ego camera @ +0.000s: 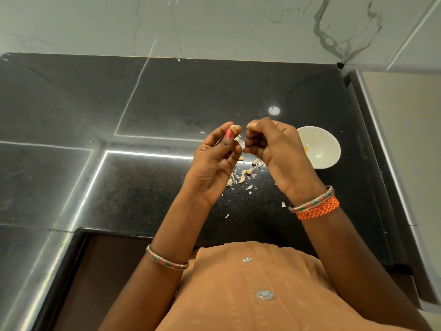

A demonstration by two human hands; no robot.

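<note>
Clove (pixel 235 129): pale, smooth, curved; centre of frame, pinched under the red-nailed thumb, bare end pointing right, long axis mostly hidden.
Left hand (pixel 214 163): curled, pinching the clove.
Right hand (pixel 274 149): just beside, fingertips nipping a pale scrap (pixel 250 125).
Skins (pixel 245 174): thin dry flakes strewn below the hands.
Counter (pixel 167 91): black, speckled, polished stone.
Bowl (pixel 334 144): round, glossy white, right of centre.
</note>
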